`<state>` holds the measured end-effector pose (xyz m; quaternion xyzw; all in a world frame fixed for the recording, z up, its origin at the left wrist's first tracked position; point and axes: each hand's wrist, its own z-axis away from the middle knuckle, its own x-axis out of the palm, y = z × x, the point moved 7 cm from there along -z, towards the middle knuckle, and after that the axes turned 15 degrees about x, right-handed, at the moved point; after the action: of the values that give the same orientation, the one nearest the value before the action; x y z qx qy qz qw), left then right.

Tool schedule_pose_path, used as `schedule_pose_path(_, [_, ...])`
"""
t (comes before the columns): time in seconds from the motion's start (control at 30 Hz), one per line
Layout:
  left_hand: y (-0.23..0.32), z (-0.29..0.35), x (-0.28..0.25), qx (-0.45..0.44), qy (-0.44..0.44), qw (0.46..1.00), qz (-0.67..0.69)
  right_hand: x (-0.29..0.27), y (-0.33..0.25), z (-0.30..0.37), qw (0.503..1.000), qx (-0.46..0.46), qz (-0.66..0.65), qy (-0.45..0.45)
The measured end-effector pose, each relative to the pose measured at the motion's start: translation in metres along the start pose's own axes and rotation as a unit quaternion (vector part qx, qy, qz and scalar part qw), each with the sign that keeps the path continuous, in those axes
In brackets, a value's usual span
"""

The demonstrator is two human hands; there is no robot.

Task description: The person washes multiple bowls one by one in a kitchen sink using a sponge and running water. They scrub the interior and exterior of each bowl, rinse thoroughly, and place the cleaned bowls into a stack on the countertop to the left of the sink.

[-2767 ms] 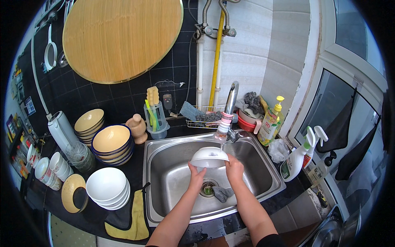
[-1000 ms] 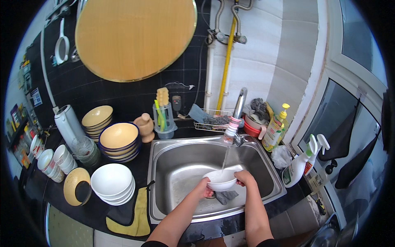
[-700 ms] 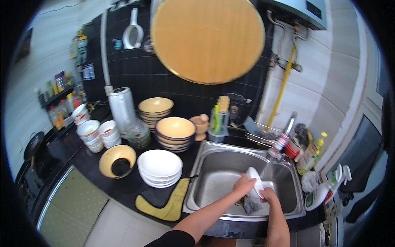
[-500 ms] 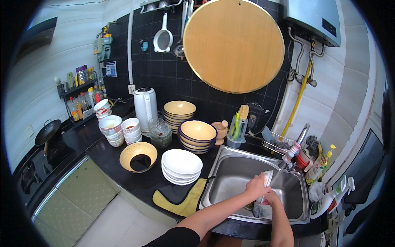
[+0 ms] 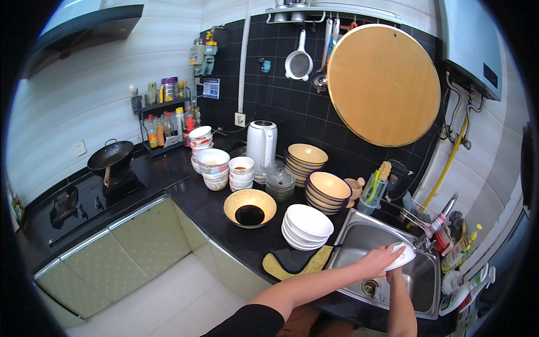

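A white bowl (image 5: 403, 257) is held tilted above the steel sink (image 5: 359, 229). My left hand (image 5: 380, 260) grips it from the left, fingers closed over its edge. From below, my right hand (image 5: 395, 274) meets the bowl; most of its fingers are hidden behind the bowl, but it appears closed on the lower side. Beneath them in the basin, the drain (image 5: 370, 287) shows, with a greyish cloth or bag (image 5: 382, 294) beside it. Left of the sink stands a stack of white bowls (image 5: 307, 222).
A yellow-and-black cloth (image 5: 292, 267) lies by the sink's left edge. Behind are yellow bowls (image 5: 328, 188), a knife holder (image 5: 372, 194) and a kettle (image 5: 261, 145). A bowl with dark liquid (image 5: 250, 203) stands further left. The faucet (image 5: 429, 236) rises at the sink's back right corner.
The view has swung left, so the counter sits further right. The bowl has come up from low in the basin and turned, showing more of its white surface. Both hands remain on it.
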<state>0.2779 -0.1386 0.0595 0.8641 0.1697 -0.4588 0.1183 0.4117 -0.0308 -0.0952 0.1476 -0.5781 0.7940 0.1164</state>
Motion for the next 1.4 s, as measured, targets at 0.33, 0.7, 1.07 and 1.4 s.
schedule_pose_path(0.33, [-0.017,0.028,-0.032,-0.046,0.025,0.999,-0.008,0.054,-0.026,0.032,0.987,0.010,0.142,0.078])
schedule_pose_path(0.7, [-0.096,0.072,-0.076,-0.178,0.236,0.934,0.200,0.087,-0.067,0.037,0.923,-0.120,0.305,0.201])
schedule_pose_path(1.07, [-0.167,0.171,-0.168,-0.439,0.133,0.857,0.236,0.234,-0.073,0.036,0.899,-0.098,0.413,0.107])
schedule_pose_path(1.4, [-0.217,0.226,-0.144,-0.558,-0.087,0.809,0.164,0.267,-0.048,-0.001,0.811,-0.016,0.580,0.069])
